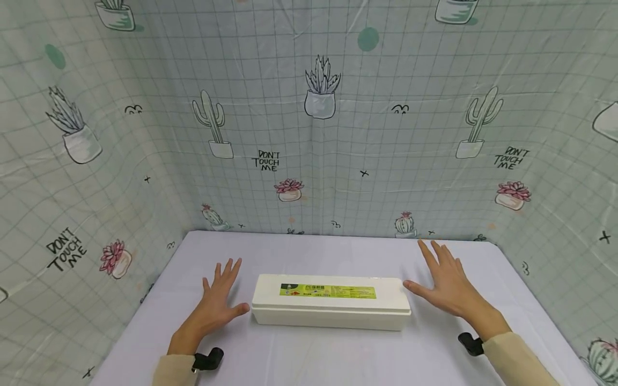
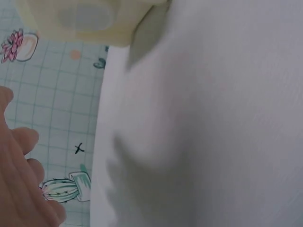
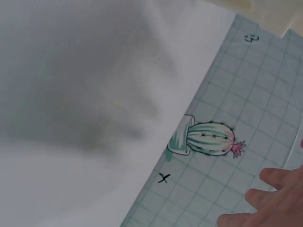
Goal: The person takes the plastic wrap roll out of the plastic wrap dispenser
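Observation:
A long white lidded box [image 1: 333, 319] with a yellow-green printed label [image 1: 328, 291] lies crosswise on the white table. Just off its left end is my left hand [image 1: 215, 304], fingers spread and the thumb pointing toward the box. My right hand [image 1: 446, 287] hovers by the opposite end, its fingers spread too and the thumb tip right at the box's corner. Neither hand holds anything. In the left wrist view, part of the box [image 2: 90, 21] shows at the top, blurred; in the right wrist view, its end [image 3: 279, 16] shows at the top right.
The white tabletop [image 1: 318, 359] reaches back to a grid-patterned cloth [image 1: 338, 150] printed with cacti, which hangs behind and along both sides. A black strap-on camera [image 1: 208, 359] sits on the left wrist and another [image 1: 470, 343] on the right wrist.

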Motion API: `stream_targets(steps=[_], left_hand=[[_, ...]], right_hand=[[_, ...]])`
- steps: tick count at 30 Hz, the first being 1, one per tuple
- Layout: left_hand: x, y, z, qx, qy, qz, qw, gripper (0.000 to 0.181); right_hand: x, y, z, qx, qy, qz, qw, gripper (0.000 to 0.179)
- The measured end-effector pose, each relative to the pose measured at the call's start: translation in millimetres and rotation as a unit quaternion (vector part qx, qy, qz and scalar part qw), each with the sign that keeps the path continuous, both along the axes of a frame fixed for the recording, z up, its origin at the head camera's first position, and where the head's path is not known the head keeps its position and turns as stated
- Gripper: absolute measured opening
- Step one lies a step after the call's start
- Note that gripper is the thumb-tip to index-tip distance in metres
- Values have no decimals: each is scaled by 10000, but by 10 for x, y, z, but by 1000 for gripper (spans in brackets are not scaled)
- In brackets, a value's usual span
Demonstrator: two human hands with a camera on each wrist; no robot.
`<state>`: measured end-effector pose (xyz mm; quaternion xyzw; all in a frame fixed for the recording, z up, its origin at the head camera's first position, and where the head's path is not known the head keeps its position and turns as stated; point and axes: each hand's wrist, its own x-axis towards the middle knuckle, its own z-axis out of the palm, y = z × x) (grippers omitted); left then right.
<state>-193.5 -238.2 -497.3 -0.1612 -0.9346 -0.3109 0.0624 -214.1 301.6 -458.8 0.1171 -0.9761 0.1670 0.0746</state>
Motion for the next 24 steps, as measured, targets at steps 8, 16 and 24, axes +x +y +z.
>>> stream_targets(steps=[8,16,24], left_hand=[[38,124,-160,691,-622,-208,9955,129],[17,224,-240,989,-929,-76,9907,133],[-12,320,-316,1120,-836,35,9902,139]], right_hand=[[132,-215,-100,-318,30,239,9992,107],[212,-422,-158,-594,62,486,9970,107],[287,-637,-167,-878,-46,617,9942,111]])
